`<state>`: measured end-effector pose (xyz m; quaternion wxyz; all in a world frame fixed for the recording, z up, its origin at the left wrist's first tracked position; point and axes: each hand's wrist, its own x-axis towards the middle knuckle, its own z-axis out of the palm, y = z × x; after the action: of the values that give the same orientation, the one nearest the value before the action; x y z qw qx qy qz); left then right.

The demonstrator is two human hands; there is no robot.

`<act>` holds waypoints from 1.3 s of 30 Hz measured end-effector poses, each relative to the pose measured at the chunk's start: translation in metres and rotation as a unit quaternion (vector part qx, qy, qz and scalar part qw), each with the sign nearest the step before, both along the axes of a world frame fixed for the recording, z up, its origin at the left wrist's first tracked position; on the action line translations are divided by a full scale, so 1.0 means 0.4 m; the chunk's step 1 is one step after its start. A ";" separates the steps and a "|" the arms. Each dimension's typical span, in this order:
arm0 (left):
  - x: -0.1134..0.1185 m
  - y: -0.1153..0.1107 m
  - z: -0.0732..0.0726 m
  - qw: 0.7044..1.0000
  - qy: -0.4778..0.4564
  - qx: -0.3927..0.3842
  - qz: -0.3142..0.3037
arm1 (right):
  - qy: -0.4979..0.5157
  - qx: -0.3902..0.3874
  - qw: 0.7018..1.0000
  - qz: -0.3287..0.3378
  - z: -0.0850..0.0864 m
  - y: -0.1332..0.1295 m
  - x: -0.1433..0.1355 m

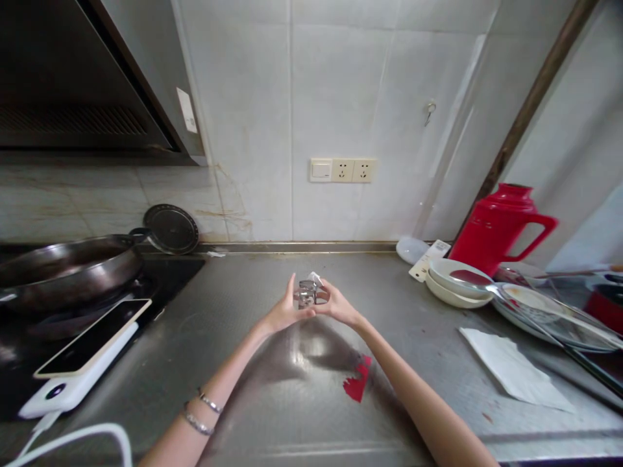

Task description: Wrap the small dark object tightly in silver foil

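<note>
A small clear glass (306, 296) is held up over the middle of the steel counter, between my two hands. My left hand (286, 311) grips it from the left, thumb and fingers curved around its side. From the right, my right hand (341, 305) has its fingers bent against the rim and side. A scrap of white tissue (315, 278) pokes out at the right fingertips, on the glass's upper edge. How much tissue is inside the glass cannot be made out. Below the hands, a torn red piece (357, 379) lies on the counter (292, 415).
To the left, a pan (73, 269) sits on the black stove, with a phone (97, 337) on a white power bank (82, 383). At right stand a red thermos jug (496, 227), stacked bowls (457, 292) and a plate (549, 331) with utensils. A white napkin (511, 366) lies nearer.
</note>
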<state>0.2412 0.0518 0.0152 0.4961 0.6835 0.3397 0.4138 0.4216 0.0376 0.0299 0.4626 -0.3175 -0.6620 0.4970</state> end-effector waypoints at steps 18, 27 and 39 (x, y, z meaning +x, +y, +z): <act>0.029 -0.047 0.006 0.991 0.018 0.124 0.044 | 0.059 -0.113 0.991 -0.047 -0.008 0.017 -0.002; 0.041 -0.071 0.005 0.993 -0.006 0.101 0.056 | 0.048 0.051 0.972 -0.225 0.000 0.036 0.018; 0.047 -0.065 -0.030 0.989 -0.011 0.122 0.084 | -0.128 0.208 0.936 -0.255 0.002 -0.049 -0.033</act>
<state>0.2598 0.0260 0.0032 0.3766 0.7031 0.3375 0.5000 0.4083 0.0179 0.0306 0.5406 -0.4330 -0.7013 0.1688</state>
